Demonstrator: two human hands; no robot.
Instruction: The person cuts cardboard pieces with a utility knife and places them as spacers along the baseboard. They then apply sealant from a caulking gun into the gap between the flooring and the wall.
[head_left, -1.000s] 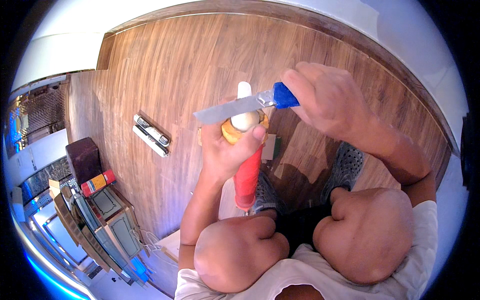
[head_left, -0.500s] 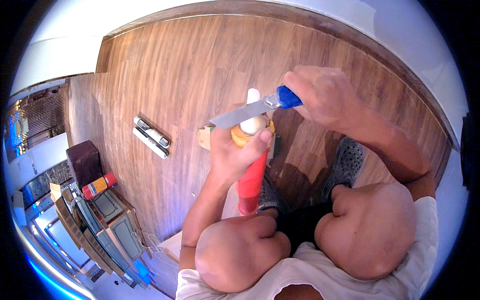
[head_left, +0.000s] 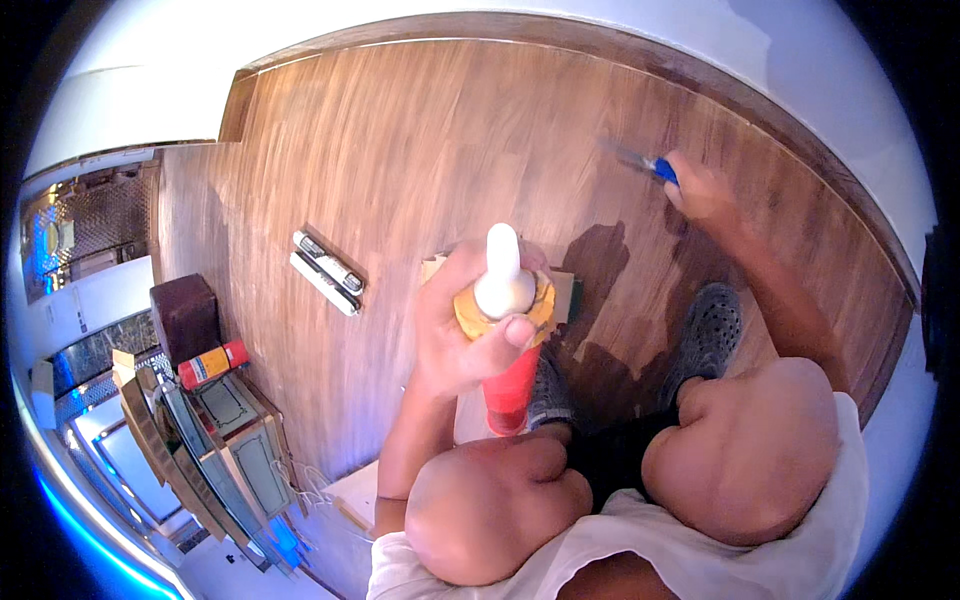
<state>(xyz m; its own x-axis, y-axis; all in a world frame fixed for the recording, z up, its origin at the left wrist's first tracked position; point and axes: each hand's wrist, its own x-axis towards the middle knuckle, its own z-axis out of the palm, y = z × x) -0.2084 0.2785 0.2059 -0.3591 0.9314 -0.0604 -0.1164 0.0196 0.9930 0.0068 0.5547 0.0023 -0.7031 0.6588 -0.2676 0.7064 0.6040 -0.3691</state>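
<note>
My left hand [head_left: 450, 335] is wrapped round the top of a caulking gun with a red barrel [head_left: 512, 385], which stands upright between my knees. A yellow-orange ring [head_left: 474, 313] caps the barrel, and from it a white nozzle [head_left: 503, 262] points up. My thumb presses against the ring. Off to the far right, low over the floor, my right hand [head_left: 705, 192] is closed on the blue handle of a utility knife [head_left: 664, 170]. The knife's blade points left and is smeared by motion. The barrel's lower end is partly hidden by my leg.
Two white-and-black cartridges [head_left: 327, 272] lie on the wood floor at left. A small cardboard box [head_left: 563, 294] sits behind my left hand. Farther left are a dark brown block [head_left: 187, 318], a red-and-yellow cylinder [head_left: 213, 365] and stacked panels [head_left: 240, 430]. A baseboard [head_left: 640, 65] curves along the far wall.
My right hand has carried the utility knife away from the nozzle, to the right and down toward the floor. The nozzle, previously behind the blade, shows fully and tilts more toward me.
</note>
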